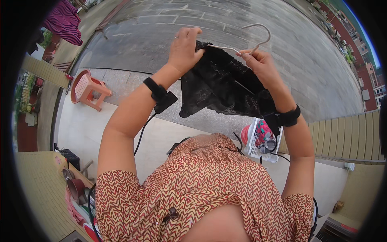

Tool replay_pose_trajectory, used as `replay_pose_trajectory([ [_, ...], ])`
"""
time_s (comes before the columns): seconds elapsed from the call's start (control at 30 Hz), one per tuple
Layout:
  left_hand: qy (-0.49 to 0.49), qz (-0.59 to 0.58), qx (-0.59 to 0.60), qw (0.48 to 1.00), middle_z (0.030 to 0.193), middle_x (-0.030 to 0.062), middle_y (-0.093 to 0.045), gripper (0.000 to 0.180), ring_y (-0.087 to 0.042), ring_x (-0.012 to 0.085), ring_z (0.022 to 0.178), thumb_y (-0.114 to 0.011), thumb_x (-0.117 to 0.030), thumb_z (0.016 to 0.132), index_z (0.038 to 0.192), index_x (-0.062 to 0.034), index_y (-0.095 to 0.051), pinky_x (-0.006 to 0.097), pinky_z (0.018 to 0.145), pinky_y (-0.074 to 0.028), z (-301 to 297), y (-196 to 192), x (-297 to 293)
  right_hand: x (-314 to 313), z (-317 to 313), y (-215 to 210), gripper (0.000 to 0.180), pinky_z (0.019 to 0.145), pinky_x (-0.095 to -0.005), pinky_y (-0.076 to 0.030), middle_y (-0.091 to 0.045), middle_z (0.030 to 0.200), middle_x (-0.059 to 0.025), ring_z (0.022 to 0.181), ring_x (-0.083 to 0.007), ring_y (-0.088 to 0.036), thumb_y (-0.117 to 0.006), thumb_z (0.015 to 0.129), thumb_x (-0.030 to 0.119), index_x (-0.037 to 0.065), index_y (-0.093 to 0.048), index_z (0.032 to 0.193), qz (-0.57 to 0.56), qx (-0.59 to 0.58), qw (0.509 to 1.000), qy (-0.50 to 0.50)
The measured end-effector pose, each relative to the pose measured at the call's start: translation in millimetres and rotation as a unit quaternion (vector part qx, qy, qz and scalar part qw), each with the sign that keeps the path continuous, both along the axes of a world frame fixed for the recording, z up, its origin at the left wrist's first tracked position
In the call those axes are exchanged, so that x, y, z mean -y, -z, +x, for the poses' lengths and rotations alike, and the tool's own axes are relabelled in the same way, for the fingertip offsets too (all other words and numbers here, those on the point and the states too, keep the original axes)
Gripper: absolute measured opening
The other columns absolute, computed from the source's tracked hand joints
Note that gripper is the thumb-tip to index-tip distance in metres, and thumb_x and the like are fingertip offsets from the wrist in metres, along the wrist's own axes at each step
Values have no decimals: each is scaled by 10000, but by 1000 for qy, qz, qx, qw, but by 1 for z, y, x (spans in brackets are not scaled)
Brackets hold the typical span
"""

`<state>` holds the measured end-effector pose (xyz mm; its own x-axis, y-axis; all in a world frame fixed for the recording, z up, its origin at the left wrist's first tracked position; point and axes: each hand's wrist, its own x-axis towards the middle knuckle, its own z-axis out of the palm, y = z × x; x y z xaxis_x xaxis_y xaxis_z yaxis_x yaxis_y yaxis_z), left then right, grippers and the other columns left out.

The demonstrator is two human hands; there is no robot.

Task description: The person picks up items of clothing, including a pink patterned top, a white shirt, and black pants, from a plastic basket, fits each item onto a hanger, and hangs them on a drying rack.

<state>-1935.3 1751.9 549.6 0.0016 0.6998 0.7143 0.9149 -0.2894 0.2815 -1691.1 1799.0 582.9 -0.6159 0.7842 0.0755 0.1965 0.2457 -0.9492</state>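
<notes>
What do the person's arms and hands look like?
The short sleeves have a red and cream zigzag pattern. Each wrist wears a black strap; the left strap carries a small black box with a thin black cable, and the right strap is here. The left hand has a ring. Neither the left nor the right hand wears a glove.

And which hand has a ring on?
The left hand, the one at the black garment: a ring shows on it. The right hand, pinching the wire hanger near its hook, shows none.
</notes>
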Motion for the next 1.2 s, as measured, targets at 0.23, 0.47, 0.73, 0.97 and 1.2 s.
replay_pose_trajectory([
  [0.23, -18, -101, 354, 930, 869, 139, -546, 475, -571, 213, 746, -564, -21, 717, 1170, -44, -423, 342, 654, -475, 8, 73, 2, 17, -7, -11, 155, 526, -223, -343, -524, 631, -2, 576, -54, -422, -582, 839, 108, -12, -643, 915, 163, 86, 981, 58],
  [0.47, 29, -272, 301, 913, 831, 98, -613, 320, -599, 158, 648, -460, 74, 694, 971, 17, -610, 265, 540, -493, -60, 62, -15, 17, 11, 4, 144, 553, -259, -391, -538, 631, -35, 582, -94, -456, -586, 831, 86, -21, -634, 916, 93, 173, 979, -53],
  [0.73, 233, -432, 207, 847, 1044, 103, -601, 372, -557, 154, 848, -587, -159, 790, 1141, -40, -553, 296, 739, -474, -2, 6, -23, 11, 27, 4, 152, 529, -214, -352, -500, 651, 37, 587, -56, -422, -575, 850, 103, -1, -649, 932, 74, 99, 992, -19],
  [0.97, 293, -320, 360, 826, 1061, 65, -591, 412, -568, 156, 931, -623, -151, 810, 1193, -51, -508, 264, 799, -466, -46, 60, -15, 14, 61, -11, 191, 457, -182, -263, -411, 612, 82, 525, -14, -351, -550, 878, 132, 12, -629, 1004, -21, 2, 999, 27],
  [1.2, 236, -240, 323, 884, 910, 31, -647, 170, -581, 106, 855, -561, -42, 840, 986, 22, -622, 227, 787, -456, -39, 52, -16, 13, 71, -18, 177, 441, -184, -232, -392, 595, 93, 508, -5, -330, -550, 877, 138, 13, -637, 968, 16, 62, 997, 53],
])
